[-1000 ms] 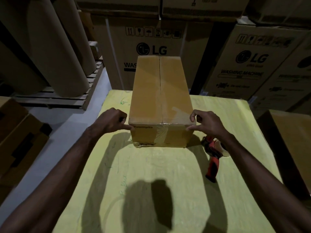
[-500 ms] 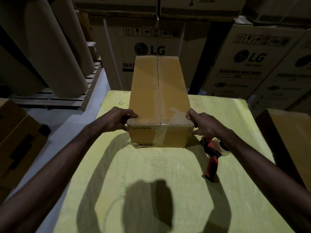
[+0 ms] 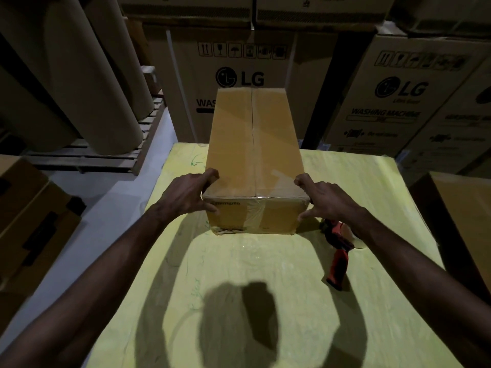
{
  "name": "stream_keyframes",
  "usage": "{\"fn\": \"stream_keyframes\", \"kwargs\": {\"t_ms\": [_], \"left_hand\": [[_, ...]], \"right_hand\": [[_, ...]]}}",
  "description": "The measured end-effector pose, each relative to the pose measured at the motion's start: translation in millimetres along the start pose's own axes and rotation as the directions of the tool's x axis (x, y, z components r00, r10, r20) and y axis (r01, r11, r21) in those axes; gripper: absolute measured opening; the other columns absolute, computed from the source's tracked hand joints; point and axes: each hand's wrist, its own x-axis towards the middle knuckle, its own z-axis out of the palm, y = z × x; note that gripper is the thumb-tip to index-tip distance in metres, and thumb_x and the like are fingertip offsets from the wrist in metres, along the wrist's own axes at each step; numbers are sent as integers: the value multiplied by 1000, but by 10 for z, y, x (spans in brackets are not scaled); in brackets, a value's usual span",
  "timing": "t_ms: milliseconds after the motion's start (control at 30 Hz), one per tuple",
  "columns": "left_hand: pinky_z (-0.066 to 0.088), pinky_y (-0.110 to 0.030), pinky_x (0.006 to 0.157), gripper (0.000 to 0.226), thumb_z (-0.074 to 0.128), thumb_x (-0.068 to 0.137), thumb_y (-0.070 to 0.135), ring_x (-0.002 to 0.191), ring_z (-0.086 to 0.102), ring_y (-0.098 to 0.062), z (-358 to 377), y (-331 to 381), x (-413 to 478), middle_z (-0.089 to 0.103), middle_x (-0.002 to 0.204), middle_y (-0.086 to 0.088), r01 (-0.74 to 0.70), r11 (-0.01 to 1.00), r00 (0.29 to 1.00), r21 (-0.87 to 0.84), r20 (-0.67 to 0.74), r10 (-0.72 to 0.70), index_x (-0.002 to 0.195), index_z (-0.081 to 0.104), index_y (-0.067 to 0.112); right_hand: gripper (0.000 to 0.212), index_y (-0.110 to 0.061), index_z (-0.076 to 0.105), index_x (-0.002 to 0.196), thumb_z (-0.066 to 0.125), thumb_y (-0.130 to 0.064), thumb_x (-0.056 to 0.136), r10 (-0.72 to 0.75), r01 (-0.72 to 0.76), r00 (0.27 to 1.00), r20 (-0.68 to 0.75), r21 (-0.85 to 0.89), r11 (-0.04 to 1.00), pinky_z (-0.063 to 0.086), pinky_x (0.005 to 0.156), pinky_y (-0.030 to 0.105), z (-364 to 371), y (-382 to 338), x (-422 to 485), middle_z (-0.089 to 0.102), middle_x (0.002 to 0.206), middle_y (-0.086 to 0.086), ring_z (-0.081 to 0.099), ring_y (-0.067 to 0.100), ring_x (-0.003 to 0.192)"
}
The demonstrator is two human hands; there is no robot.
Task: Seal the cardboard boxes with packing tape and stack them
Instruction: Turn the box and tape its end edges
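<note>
Left hand (image 3: 186, 195) and right hand (image 3: 328, 201) both grip the cardboard box (image 3: 252, 144) at its near corners, fingers curled round the sides, thumbs on the front face. Box sits lengthwise on the yellow counter (image 3: 265, 261), clear tape (image 3: 252, 211) over the near end. Red tape dispenser (image 3: 338, 257) lies just right of the box, LG cartons (image 3: 239, 75) behind.

Seen only as two bare arms. Left hand (image 3: 186, 193) and right hand (image 3: 328, 200) ridged with tendons and knuckles across the backs. Behind the grip, narrow wrists widening into the long, lean left forearm (image 3: 111, 258) and right forearm (image 3: 409, 258). Cut off by the lower corners, well back from the grip.
</note>
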Motion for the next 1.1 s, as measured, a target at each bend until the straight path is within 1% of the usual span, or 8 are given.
{"fn": "stream_keyframes", "kwargs": {"t_ms": [167, 300, 600, 733, 833, 900, 967, 1100], "left_hand": [[42, -32, 57, 115, 67, 62, 86, 74, 65, -25, 110, -93, -23, 76, 97, -7, 12, 1000, 996, 15, 91, -13, 160, 16, 53], [55, -38, 69, 116, 77, 63, 75, 85, 71, -30, 210, -74, -18, 73, 122, -15, 61, 988, 994, -140, 95, -48, 160, 18, 53], [54, -30, 96, 127, 101, 54, 40, 118, 66, -26, 441, 36, -72, 61, 143, -6, 206, 836, 974, -509, 28, -223, 158, 28, 41], [59, -39, 84, 138, 94, 56, 62, 98, 72, -31, 432, 83, -195, 62, 142, -5, 236, 838, 967, -491, 33, -253, 163, 7, 44], [58, -35, 67, 120, 57, 74, 90, 77, 72, -16, 469, 98, -327, 75, 103, 0, 261, 820, 924, -510, -114, -365, 163, -9, 44], [58, -38, 73, 104, 41, 82, 91, 79, 73, -16, 462, 113, -298, 76, 100, 2, 339, 694, 770, -635, -236, -592, 164, 0, 41], [56, -46, 88, 102, 42, 81, 93, 91, 72, -22, 342, 100, -112, 75, 113, -3, 421, 401, 611, -813, -72, -788, 161, 26, 32], [49, -49, 96, 86, 50, 86, 83, 123, 59, -34, 113, 195, 262, 62, 135, -7, 557, -142, 644, -818, 534, -548, 147, 49, 23]], "right_hand": [[115, -62, -15, 151, 67, -78, 73, -53, 56, 997, 47, -64, 996, 51, 63, 33, 15, 173, -82, 69, 102, 0, 61, 18, 79], [121, -59, -13, 153, 72, -81, 70, -19, 19, 1000, 15, -48, 999, 54, 69, 34, 93, 178, -39, 72, 107, 1, 69, 23, 88], [149, -52, -12, 155, 99, -43, 57, 254, -157, 961, -111, 537, 829, 52, 104, 49, 594, -106, -38, 40, 161, 10, 56, 39, 131], [137, -56, -19, 153, 83, -74, 63, 230, -59, 951, -204, 614, 787, 44, 112, 52, 701, -165, -110, 10, 169, -16, 38, 28, 147], [110, -42, 4, 162, 48, -93, 75, 444, 7, 839, -316, 821, 571, 45, 104, 45, 671, -212, -91, 32, 163, -2, 45, 25, 141], [93, -40, 23, 160, 40, -89, 82, 658, 37, 700, -277, 934, 355, 43, 101, 42, 499, -273, 3, 45, 154, 0, 49, 23, 136], [76, -38, 34, 156, 45, -77, 91, 748, -35, 655, -105, 985, 169, 42, 102, 42, 201, -362, 190, 47, 154, -2, 49, 24, 137], [75, -18, 41, 152, 72, -50, 91, 566, -248, 791, 232, 968, -51, 51, 102, 43, -157, -502, 564, 60, 139, 3, 65, 19, 111]]}}
